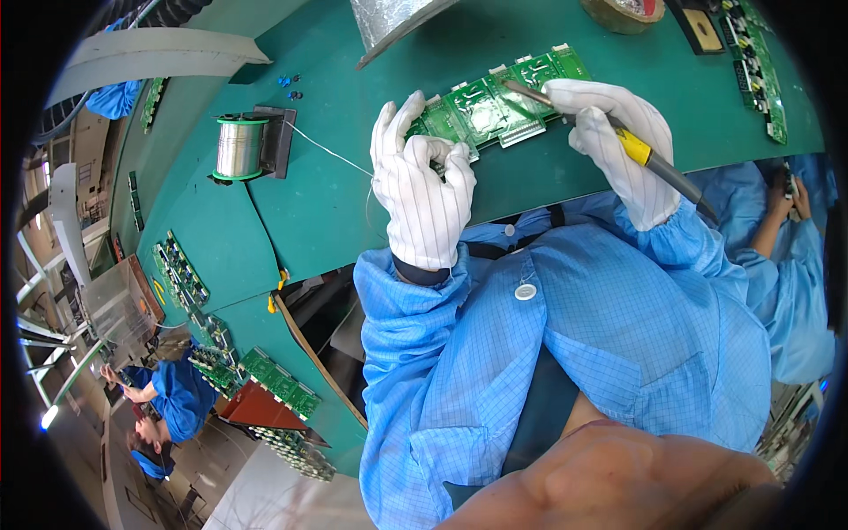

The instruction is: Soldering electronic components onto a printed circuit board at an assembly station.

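A green circuit board [484,104] lies on the green bench top in front of me. My left hand [426,181], in a white striped glove, is closed at the board's left end, thumb and forefinger brought together. Solder wire runs from a spool [239,148] on the left to this hand. My right hand [625,146], gloved likewise, grips a soldering iron [638,148] with a yellow and dark handle. The iron's metal tip points left over the board's upper right part; whether it touches cannot be made out.
A silvery foil-wrapped duct [393,26] stands beyond the board. A round container [623,13], a sponge holder [698,28] and another circuit board [753,75] are at the far right. More boards [278,382] lie at the lower left. Co-workers in blue sit left [184,397] and right [782,265].
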`<state>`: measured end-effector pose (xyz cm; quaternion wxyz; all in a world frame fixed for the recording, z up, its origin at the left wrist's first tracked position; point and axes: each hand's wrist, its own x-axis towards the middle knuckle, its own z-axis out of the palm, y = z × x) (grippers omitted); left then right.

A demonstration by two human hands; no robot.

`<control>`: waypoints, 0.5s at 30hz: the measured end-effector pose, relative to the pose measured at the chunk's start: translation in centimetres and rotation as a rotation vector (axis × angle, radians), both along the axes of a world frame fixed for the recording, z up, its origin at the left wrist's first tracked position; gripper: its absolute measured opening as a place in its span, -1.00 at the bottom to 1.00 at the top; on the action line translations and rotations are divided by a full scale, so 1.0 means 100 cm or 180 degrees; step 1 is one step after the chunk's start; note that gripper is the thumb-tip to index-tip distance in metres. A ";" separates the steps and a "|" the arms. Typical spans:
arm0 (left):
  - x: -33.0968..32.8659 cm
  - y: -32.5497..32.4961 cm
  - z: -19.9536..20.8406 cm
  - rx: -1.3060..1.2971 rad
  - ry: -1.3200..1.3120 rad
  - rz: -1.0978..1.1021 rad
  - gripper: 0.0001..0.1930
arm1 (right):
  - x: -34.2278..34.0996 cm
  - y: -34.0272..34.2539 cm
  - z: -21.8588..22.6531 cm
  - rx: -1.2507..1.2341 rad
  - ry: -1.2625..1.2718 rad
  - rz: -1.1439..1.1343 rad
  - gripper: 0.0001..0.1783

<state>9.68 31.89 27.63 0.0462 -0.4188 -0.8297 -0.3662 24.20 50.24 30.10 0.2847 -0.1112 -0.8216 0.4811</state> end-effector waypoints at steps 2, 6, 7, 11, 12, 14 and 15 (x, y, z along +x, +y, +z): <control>-0.001 -0.001 -0.002 0.0011 0.0015 -0.0004 -0.91 | 0.005 0.003 0.000 -0.0211 -0.0056 -0.0107 -0.68; 0.000 -0.002 -0.002 0.0060 0.0016 -0.0010 -0.83 | 0.013 0.010 -0.002 -0.0445 0.0017 -0.0349 -0.71; 0.001 -0.003 -0.001 0.0025 0.0011 0.0026 -0.88 | 0.015 0.011 -0.002 -0.0452 0.0078 -0.0425 -0.73; -0.001 -0.001 -0.002 -0.0055 0.0048 0.0007 -0.91 | 0.026 0.020 -0.006 -0.0732 -0.0157 -0.0642 -0.58; -0.001 -0.002 -0.002 -0.0063 0.0047 0.0004 -0.91 | 0.027 0.020 -0.008 -0.0739 -0.0159 -0.0644 -0.58; -0.001 -0.001 -0.002 0.0015 -0.0048 0.0027 -0.91 | 0.029 0.020 -0.011 -0.0697 -0.0103 -0.0780 -0.57; -0.001 -0.001 -0.002 0.0007 -0.0053 0.0025 -0.91 | 0.030 0.020 -0.013 -0.0704 -0.0110 -0.0782 -0.57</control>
